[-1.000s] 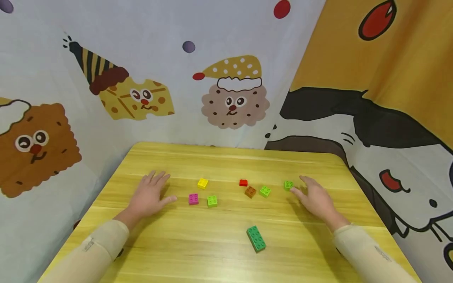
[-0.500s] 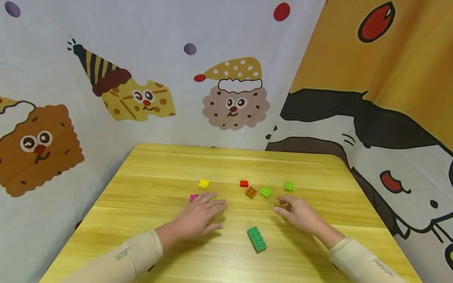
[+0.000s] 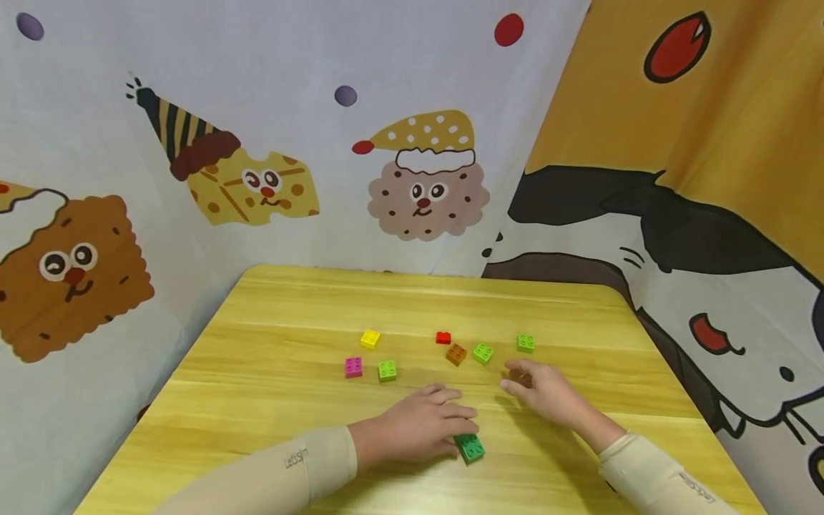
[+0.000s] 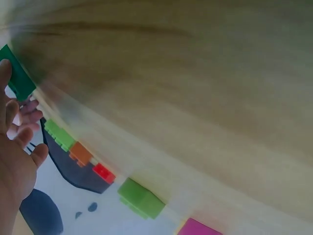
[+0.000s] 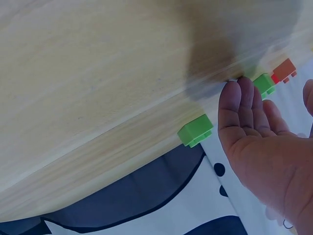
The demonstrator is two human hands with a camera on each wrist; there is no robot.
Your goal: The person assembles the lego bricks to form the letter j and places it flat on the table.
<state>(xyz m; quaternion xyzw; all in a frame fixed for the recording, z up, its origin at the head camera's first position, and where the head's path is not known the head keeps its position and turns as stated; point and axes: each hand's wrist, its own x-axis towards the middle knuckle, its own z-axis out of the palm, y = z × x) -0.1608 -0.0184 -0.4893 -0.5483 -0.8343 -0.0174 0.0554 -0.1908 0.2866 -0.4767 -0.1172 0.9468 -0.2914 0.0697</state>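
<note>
In the head view my left hand (image 3: pixel 421 423) is at a dark green eight-stud toy building brick (image 3: pixel 472 449) near the table's front. Its thumb lies along the brick's left side and its forefinger crosses the far half, hiding it. The left wrist view shows a digit against the green brick (image 4: pixel 20 81), the other fingers spread loosely. My right hand (image 3: pixel 543 392) hovers over the table with loosely bent fingers and holds nothing. Nearest to it are a lime brick (image 3: pixel 526 343) and another lime brick (image 3: pixel 483 353). The right wrist view shows my right hand (image 5: pixel 259 132) beside a lime brick (image 5: pixel 195 130).
Farther back on the wooden table (image 3: pixel 290 315) lie a brown brick (image 3: pixel 456 354), a red brick (image 3: pixel 443 337) and a yellow brick (image 3: pixel 370 338). A magenta brick (image 3: pixel 353 367) and a third lime brick (image 3: pixel 387 370) lie to the left. A printed curtain (image 3: pixel 290 57) hangs behind the table.
My left hand has swept right from the table's left side, over the magenta and lime bricks, to the dark green brick. My right hand has drawn back from the rightmost lime brick.
</note>
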